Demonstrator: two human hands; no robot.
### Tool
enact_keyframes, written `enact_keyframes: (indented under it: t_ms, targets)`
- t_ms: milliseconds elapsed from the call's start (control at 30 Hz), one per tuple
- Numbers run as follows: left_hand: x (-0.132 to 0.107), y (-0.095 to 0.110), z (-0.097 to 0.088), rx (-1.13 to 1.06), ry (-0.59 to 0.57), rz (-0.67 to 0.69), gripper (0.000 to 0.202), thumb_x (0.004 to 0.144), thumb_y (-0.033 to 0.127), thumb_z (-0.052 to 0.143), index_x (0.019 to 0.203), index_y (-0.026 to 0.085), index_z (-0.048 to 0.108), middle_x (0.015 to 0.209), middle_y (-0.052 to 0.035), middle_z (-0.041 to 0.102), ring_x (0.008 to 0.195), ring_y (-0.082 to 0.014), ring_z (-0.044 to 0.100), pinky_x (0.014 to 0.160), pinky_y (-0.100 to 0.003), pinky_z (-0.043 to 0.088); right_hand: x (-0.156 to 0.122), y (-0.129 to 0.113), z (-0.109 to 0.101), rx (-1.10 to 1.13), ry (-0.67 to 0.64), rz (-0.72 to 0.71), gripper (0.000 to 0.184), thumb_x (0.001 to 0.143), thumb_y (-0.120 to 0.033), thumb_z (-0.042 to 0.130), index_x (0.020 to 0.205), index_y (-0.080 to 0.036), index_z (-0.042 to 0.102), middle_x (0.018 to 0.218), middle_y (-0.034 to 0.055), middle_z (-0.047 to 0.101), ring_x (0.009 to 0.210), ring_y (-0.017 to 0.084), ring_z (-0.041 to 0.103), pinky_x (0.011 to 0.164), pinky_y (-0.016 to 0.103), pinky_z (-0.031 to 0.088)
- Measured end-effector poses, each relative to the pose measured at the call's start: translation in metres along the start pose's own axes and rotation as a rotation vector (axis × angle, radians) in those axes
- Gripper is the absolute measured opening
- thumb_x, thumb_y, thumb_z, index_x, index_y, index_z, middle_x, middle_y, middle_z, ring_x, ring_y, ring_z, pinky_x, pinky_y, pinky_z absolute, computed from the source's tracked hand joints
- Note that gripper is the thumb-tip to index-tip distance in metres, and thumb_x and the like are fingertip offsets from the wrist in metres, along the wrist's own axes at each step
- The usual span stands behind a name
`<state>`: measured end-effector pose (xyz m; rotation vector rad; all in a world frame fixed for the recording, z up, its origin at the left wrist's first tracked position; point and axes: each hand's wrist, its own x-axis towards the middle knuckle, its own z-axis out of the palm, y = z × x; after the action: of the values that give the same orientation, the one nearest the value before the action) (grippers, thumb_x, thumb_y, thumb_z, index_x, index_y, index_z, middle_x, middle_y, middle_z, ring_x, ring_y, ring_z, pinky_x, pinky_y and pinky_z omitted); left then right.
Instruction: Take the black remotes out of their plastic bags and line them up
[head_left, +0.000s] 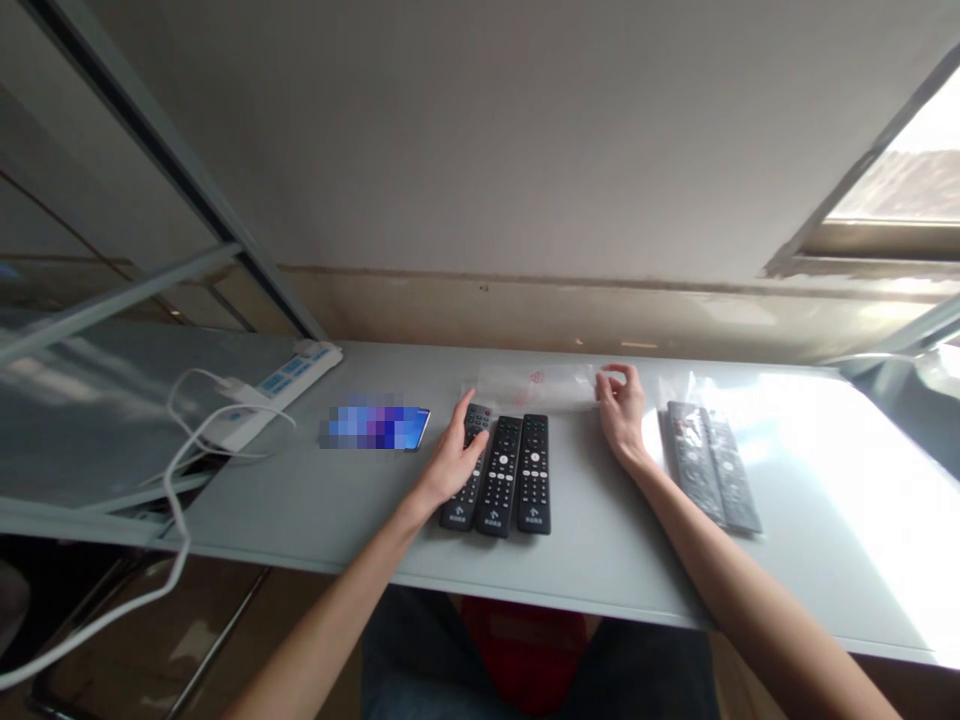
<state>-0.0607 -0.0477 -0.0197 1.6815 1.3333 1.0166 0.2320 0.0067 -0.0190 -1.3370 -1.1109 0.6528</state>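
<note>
Three black remote controls lie side by side on the grey table. My left hand (pixel 454 455) is closed over the leftmost remote control (pixel 459 510), with the thumb across its upper buttons and the fingers along its left edge. Beside it are the middle remote control (pixel 498 490) and the right-hand remote control (pixel 535 480), both face up. Behind the three, a clear plastic bag (pixel 536 382) with a small red mark lies flat. My right hand (pixel 622 405) pinches the right end of this bag between thumb and curled fingers.
Two bagged remote controls (pixel 709 465) lie on the right of the table (pixel 600 560). A phone (pixel 382 428) with a lit, blurred screen rests on the left. Past it are a white power strip (pixel 277 395) and a looping white cable (pixel 176 500). A wall stands behind.
</note>
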Motion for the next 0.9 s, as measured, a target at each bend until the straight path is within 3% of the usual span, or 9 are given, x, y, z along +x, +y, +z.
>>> enact_keyframes:
  t_ms: [200, 267, 367, 467, 567, 700, 800, 900]
  targets:
    - [-0.012, -0.003, 0.019, 0.413, 0.097, 0.087, 0.055, 0.100, 0.027, 0.054, 0.155, 0.020, 0.050, 0.137, -0.0159, 0.063, 0.135, -0.0347, 0.055, 0.123, -0.059, 0.037, 0.001, -0.002, -0.003, 0.102, -0.025, 0.005, 0.045, 0.088, -0.057, 0.064, 0.119, -0.028, 0.048, 0.069, -0.0083, 0.051, 0.064, 0.017, 0.050, 0.061, 0.027, 0.039]
    - [-0.015, -0.002, 0.019, 0.493, 0.133, 0.109, 0.051, 0.100, 0.027, 0.054, 0.151, 0.022, 0.055, 0.126, -0.0140, 0.063, 0.126, -0.0342, 0.057, 0.117, -0.057, 0.043, 0.002, 0.000, -0.004, 0.114, -0.037, 0.017, 0.046, 0.087, -0.057, 0.066, 0.118, -0.028, 0.049, 0.069, -0.0086, 0.051, 0.063, 0.016, 0.050, 0.062, 0.027, 0.041]
    - [-0.012, 0.001, 0.014, 0.522, 0.204, 0.164, 0.043, 0.102, 0.026, 0.053, 0.144, 0.026, 0.059, 0.129, -0.0119, 0.057, 0.126, -0.0316, 0.056, 0.116, -0.052, 0.045, 0.003, 0.002, -0.003, 0.120, -0.049, 0.029, 0.049, 0.086, -0.059, 0.067, 0.119, -0.027, 0.051, 0.067, -0.0089, 0.051, 0.061, 0.016, 0.049, 0.061, 0.027, 0.041]
    - [0.008, 0.004, 0.005, 0.496, 0.261, 0.227, 0.039, 0.102, 0.022, 0.052, 0.139, 0.026, 0.060, 0.135, -0.0119, 0.054, 0.132, -0.0302, 0.053, 0.120, -0.050, 0.042, 0.004, 0.002, -0.001, 0.111, -0.065, 0.022, 0.053, 0.086, -0.063, 0.067, 0.121, -0.028, 0.052, 0.067, -0.0084, 0.052, 0.063, 0.017, 0.051, 0.062, 0.028, 0.041]
    - [0.044, 0.003, 0.000, 0.403, 0.253, 0.255, 0.041, 0.099, 0.017, 0.051, 0.139, 0.022, 0.059, 0.134, -0.0132, 0.053, 0.133, -0.0287, 0.053, 0.120, -0.047, 0.043, 0.003, 0.002, 0.000, 0.072, -0.095, 0.006, 0.053, 0.087, -0.064, 0.064, 0.123, -0.028, 0.050, 0.066, -0.0089, 0.050, 0.062, 0.017, 0.050, 0.060, 0.027, 0.040]
    - [0.087, -0.001, 0.004, 0.288, 0.220, 0.205, 0.044, 0.092, 0.008, 0.051, 0.135, 0.018, 0.060, 0.132, -0.0134, 0.052, 0.112, -0.0234, 0.063, 0.113, -0.044, 0.049, 0.002, 0.004, 0.001, -0.060, -0.156, -0.035, 0.047, 0.091, -0.057, 0.058, 0.124, -0.025, 0.049, 0.057, -0.0121, 0.041, 0.052, 0.016, 0.036, 0.053, 0.027, 0.029]
    - [0.097, 0.000, 0.007, 0.338, 0.240, 0.260, 0.038, 0.094, 0.008, 0.050, 0.127, 0.017, 0.066, 0.125, -0.0129, 0.059, 0.114, -0.0258, 0.062, 0.113, -0.045, 0.048, 0.002, 0.008, 0.001, -0.196, -0.191, -0.093, 0.040, 0.094, -0.047, 0.054, 0.126, -0.023, 0.051, 0.057, -0.0116, 0.041, 0.052, 0.015, 0.034, 0.056, 0.028, 0.029]
    - [0.091, 0.002, 0.006, 0.404, 0.202, 0.331, 0.028, 0.098, 0.012, 0.049, 0.114, 0.020, 0.072, 0.116, -0.0105, 0.064, 0.116, -0.0276, 0.062, 0.111, -0.045, 0.048, 0.002, 0.012, 0.002, -0.336, -0.224, -0.150, 0.032, 0.094, -0.037, 0.053, 0.123, -0.024, 0.056, 0.059, -0.0090, 0.043, 0.055, 0.017, 0.039, 0.062, 0.031, 0.033]
